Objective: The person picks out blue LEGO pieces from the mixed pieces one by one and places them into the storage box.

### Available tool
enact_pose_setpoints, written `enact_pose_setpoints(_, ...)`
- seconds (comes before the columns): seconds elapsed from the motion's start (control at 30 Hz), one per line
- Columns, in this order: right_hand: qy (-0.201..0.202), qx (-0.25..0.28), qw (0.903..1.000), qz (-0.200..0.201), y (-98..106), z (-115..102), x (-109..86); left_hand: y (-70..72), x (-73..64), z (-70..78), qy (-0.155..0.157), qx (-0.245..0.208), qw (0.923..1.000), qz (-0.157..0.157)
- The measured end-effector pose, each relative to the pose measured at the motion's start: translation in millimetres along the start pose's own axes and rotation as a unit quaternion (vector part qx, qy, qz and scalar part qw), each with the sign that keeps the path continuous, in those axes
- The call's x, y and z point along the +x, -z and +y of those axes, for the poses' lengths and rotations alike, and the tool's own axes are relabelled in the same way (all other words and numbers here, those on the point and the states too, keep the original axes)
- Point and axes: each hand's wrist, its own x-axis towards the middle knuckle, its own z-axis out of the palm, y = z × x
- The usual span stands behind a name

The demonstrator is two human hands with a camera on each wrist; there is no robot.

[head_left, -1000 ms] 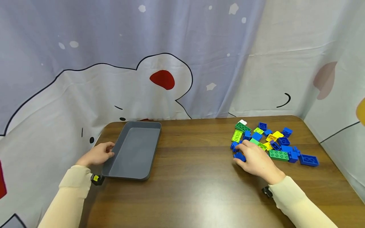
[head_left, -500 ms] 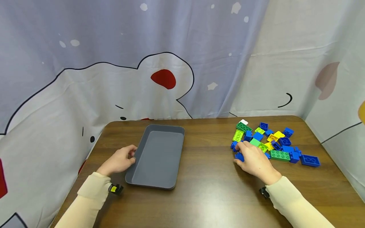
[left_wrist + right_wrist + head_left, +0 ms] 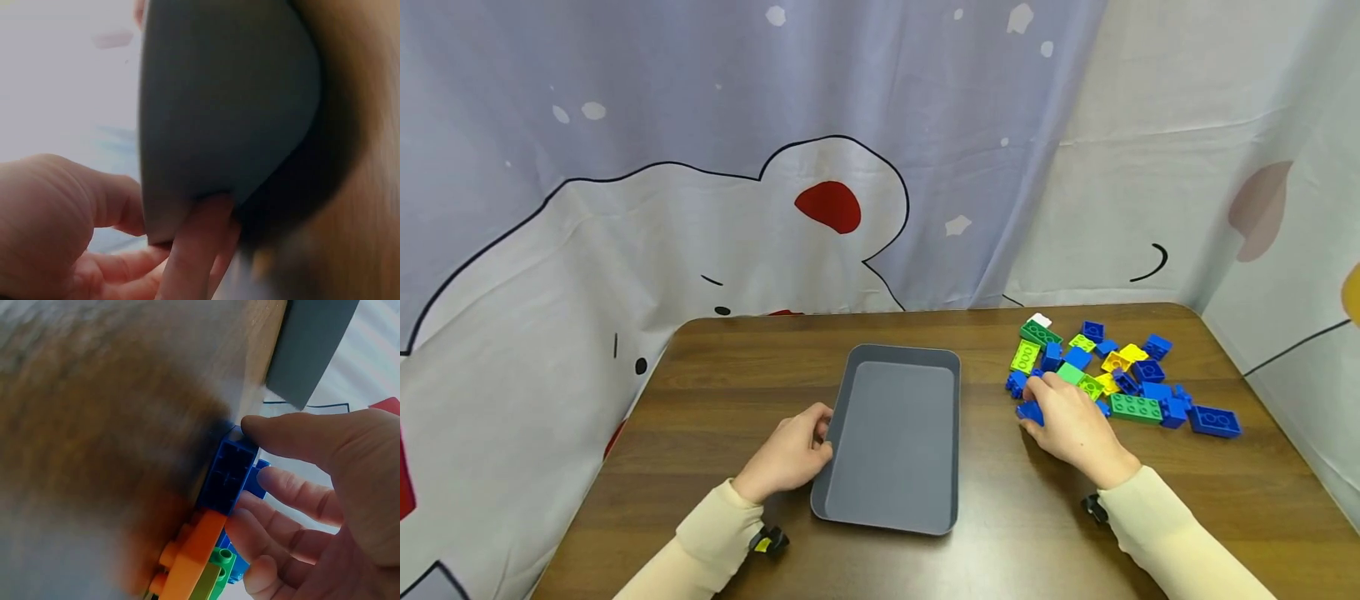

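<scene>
In the head view my left hand [image 3: 793, 450] grips the left rim of a shallow grey tray [image 3: 895, 442] lying on the wooden table. The left wrist view shows the thumb and fingers on either side of the tray's wall [image 3: 219, 112]. Over at the right, my right hand [image 3: 1071, 425] pinches a blue building brick [image 3: 1030, 412] at the near left edge of a brick pile. The right wrist view has the thumb at one end of a hollow-sided blue brick [image 3: 228, 472] and fingers at its other side. Part of that brick is hidden by the hand.
Loose blue, yellow, green and white bricks spread behind and right of my right hand, among them a green brick [image 3: 1135, 408] and a blue brick [image 3: 1215, 422]. A patterned curtain [image 3: 955, 167] hangs behind the wooden table [image 3: 730, 375].
My left hand has pulled the tray rightward and nearer, from the table's left side to the middle. The right hand stays at the blue brick with hardly any movement.
</scene>
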Motion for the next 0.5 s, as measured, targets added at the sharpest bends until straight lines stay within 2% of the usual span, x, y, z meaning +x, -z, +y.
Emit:
enact_pose_setpoints(0.13, 0.004, -0.005, 1.0, -0.004, -1, 0, 0.4, -13.4, -0.9, 14.7, -0.004, -0.017, 0.9998, -0.005)
enact_pose_setpoints(0.3, 0.009, -0.005, 0.9999, -0.009, -1, 0, -0.1, -24.2, -1.5, 27.2, 0.004, -0.043, 0.9984, -0.037)
enact_pose_setpoints(0.5, 0.005, 0.028, 0.9995, -0.011, 8, -2, -2.4, -31.6, -1.0, 37.6, 0.038, -0.123, 0.9874, -0.092)
